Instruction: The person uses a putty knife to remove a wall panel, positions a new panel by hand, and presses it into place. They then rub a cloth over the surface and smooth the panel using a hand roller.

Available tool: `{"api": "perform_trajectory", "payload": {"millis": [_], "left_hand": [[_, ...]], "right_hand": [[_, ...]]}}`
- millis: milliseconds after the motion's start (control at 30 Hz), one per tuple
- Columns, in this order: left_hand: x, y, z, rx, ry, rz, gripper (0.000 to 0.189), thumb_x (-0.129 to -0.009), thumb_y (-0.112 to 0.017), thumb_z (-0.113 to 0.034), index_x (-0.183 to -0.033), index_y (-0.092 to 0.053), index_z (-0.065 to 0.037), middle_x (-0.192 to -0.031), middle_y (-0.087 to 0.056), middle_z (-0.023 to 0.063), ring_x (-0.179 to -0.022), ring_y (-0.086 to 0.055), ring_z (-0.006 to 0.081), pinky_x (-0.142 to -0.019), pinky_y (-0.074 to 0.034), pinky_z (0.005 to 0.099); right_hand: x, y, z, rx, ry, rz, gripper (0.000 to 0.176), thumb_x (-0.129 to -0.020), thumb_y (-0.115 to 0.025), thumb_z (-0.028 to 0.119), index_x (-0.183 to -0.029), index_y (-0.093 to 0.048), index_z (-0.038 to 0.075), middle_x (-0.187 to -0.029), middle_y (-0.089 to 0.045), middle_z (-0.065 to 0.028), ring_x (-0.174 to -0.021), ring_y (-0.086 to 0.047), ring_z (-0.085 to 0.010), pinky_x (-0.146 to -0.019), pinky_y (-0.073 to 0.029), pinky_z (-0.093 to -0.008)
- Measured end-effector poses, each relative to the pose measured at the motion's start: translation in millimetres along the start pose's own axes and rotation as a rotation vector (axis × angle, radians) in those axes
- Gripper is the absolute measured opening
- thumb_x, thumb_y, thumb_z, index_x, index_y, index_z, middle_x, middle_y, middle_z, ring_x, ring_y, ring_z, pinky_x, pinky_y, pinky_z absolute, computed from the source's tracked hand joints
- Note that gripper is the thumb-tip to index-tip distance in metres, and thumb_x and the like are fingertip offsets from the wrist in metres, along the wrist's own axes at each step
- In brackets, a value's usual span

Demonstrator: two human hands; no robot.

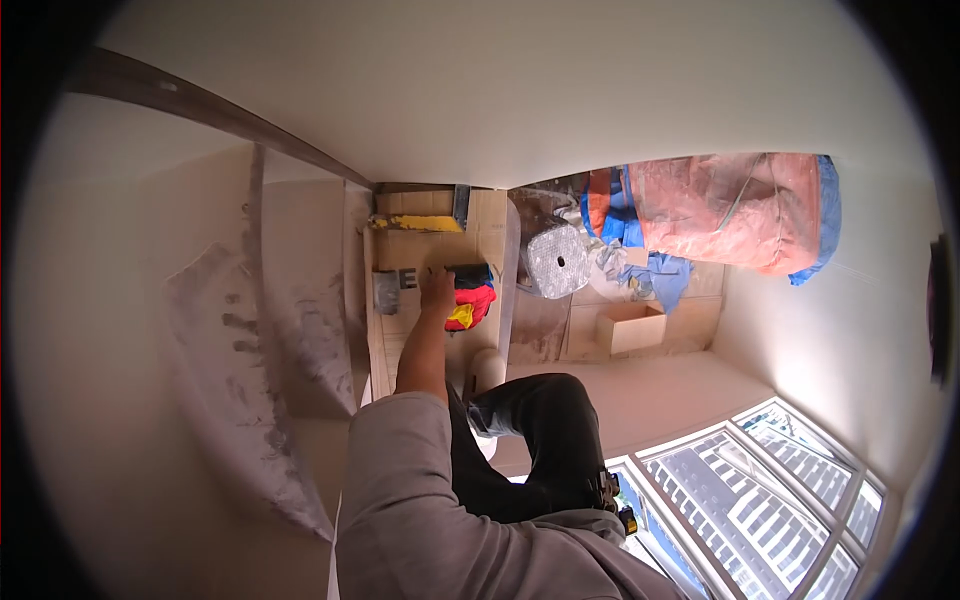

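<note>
My left hand (437,288) reaches down to a bundle of red, yellow, blue and black cloth (474,300) on the floor. It lies at the bundle's left edge, beside the black part. Its fingers are too small and dark to show whether they grip anything. Under the bundle is a cardboard sheet (400,345) with dark printed letters. Left of the hand sits a small grey block-like thing (386,293). Farther off lies a yellow and black L-shaped thing (420,222). My right hand is out of view.
A silvery wrapped roll (545,278), blue cloth (668,280) and an open cardboard-coloured box (632,330) are on the right. Behind them leans a large red and blue tarp bundle (735,215). My bent leg (550,430) is close by. Windows (770,480) fill the lower right; smudged white panels (220,370) line the left.
</note>
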State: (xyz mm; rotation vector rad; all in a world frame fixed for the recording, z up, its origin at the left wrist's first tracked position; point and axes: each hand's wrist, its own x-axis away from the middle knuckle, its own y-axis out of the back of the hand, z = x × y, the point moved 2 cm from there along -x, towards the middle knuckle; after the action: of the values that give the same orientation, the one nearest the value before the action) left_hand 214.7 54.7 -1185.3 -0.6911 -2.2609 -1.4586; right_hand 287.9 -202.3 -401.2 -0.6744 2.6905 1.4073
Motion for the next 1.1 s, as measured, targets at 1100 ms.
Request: {"api": "perform_trajectory", "payload": {"millis": [1100], "left_hand": [[549.1, 849.1, -453.3, 1.522, -1.213, -1.409, 0.047, -0.091, -0.071, -0.025, -0.123, -0.056, 0.006, -0.111, -0.067, 0.0195, -0.095, -0.07, 0.0299, -0.083, -0.06, 0.0421]], "right_hand": [[-201.4, 219.4, -162.3, -0.029, 0.199, -1.051, 0.078, -0.09, -0.043, 0.072, -0.145, -0.049, 0.016, -0.121, -0.058, -0.0149, -0.111, -0.055, -0.0317, -0.095, -0.043, -0.0501]]}}
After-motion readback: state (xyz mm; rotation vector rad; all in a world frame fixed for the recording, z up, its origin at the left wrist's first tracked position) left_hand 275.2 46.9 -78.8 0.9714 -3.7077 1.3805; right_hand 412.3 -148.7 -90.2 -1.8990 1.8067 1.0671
